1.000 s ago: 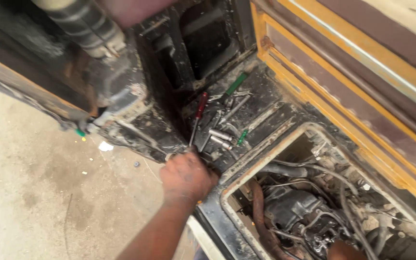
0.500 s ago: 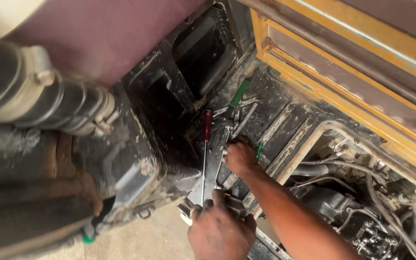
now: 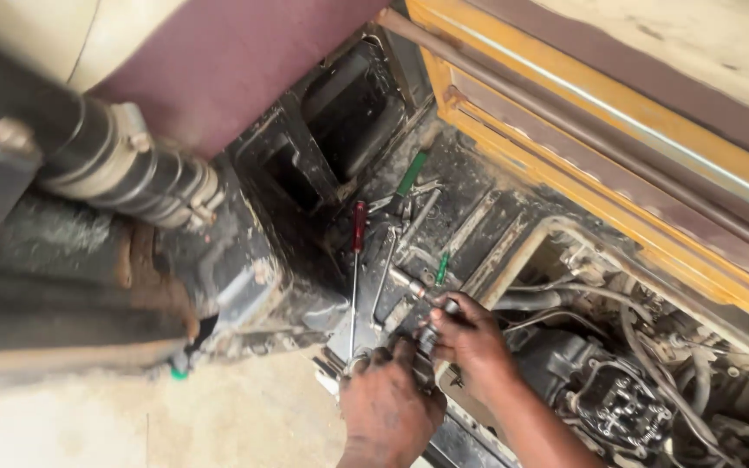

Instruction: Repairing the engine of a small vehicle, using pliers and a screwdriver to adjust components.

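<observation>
Both hands work low on the grimy floor panel: left hand curled at the tip of the red-handled screwdriver, whose shaft runs straight away from the person. Right hand, just beside it, pinches a small metal socket piece; the grip on the screwdriver itself is hidden

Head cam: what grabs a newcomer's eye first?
Two grimy hands at bottom centre: the left hand and the right hand meet over loose tools on the dirty vehicle floor. Just above lie a red-handled screwdriver and a green-handled screwdriver. A yellow body frame runs diagonally at right.
</observation>
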